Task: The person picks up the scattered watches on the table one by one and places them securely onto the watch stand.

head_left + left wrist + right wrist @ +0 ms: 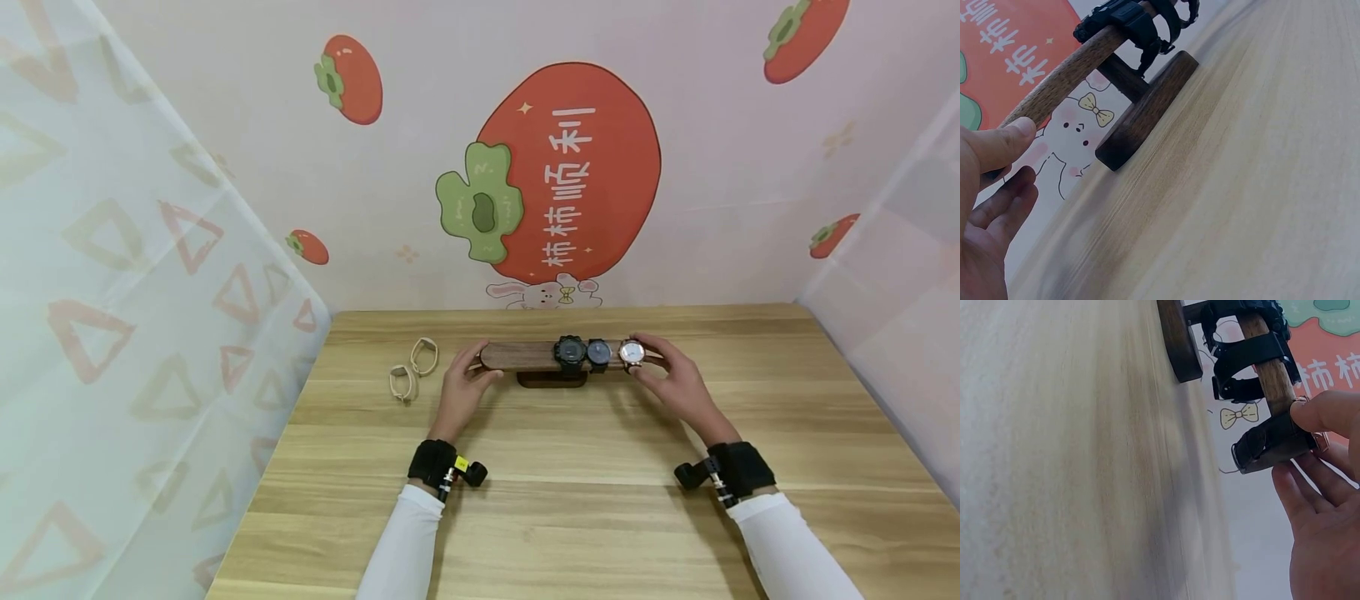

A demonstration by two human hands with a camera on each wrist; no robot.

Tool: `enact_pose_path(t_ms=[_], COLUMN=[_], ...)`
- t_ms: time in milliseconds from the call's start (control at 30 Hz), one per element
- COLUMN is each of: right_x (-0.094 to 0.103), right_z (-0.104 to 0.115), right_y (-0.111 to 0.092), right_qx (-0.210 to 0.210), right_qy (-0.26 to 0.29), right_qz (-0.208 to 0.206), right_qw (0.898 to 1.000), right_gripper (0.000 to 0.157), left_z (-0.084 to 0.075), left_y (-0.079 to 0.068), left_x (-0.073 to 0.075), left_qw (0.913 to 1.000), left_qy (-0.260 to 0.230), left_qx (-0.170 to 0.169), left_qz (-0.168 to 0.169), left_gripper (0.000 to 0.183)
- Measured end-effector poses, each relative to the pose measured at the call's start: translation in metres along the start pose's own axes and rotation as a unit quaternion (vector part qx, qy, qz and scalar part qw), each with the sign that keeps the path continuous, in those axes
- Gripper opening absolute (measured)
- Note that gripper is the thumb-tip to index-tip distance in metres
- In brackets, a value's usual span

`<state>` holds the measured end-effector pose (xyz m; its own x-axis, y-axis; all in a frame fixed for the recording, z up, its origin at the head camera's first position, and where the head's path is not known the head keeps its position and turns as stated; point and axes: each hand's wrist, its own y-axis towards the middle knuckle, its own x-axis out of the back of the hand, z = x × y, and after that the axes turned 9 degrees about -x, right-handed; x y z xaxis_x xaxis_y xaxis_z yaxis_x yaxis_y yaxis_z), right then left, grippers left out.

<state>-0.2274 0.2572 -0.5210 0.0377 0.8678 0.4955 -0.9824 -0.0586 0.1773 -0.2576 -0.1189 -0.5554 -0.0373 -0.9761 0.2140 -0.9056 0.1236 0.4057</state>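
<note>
A dark wooden watch stand (517,357) stands near the back of the table, its long bar raised on a base (551,380). My left hand (461,392) grips the bar's left end, thumb on the near side. At the other end, my right hand (682,392) pinches a white-faced watch (632,352) between thumb and fingers. Its dark strap (1272,445) loops round the bar's end in the right wrist view. Left of it on the bar sit a dark blue-faced watch (599,352) and a chunky black watch (570,352).
Two beige looped watches or bands (423,357) lie on the wooden table (555,525), left of my left hand. A wall (405,183) printed with persimmons rises right behind the table, and pale draped sheets (172,317) stand along both sides.
</note>
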Motion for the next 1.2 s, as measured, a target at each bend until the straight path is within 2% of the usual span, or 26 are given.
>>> enact_pose_path(t_ms=[467, 733, 1000, 1200], right_x=[-0.0001, -0.0017, -0.0029, -0.0030], right_z=[-0.0088, -0.0099, -0.0080, -0.0095], right_y=[0.0056, 0.0070, 0.0079, 0.0080], right_qx=[-0.013, -0.013, 0.005, -0.002], right_qy=[0.018, 0.023, 0.034, 0.033], right_qz=[0.019, 0.027, 0.026, 0.031], right_qw=[1.000, 0.999, 0.999, 0.999], right_gripper=[0.058, 0.059, 0.060, 0.060], left_z=[0.0010, -0.0005, -0.0010, -0.0007], left_y=[0.0012, -0.0001, 0.0009, 0.0005], left_x=[-0.0005, 0.0001, -0.0004, -0.0004], left_qw=[1.0000, 1.0000, 0.9999, 0.9999], left_qy=[-0.007, 0.005, 0.007, 0.007], left_qx=[-0.005, -0.005, -0.010, -0.009], left_qz=[0.000, 0.005, 0.002, 0.001], left_gripper=[0.064, 0.066, 0.065, 0.065])
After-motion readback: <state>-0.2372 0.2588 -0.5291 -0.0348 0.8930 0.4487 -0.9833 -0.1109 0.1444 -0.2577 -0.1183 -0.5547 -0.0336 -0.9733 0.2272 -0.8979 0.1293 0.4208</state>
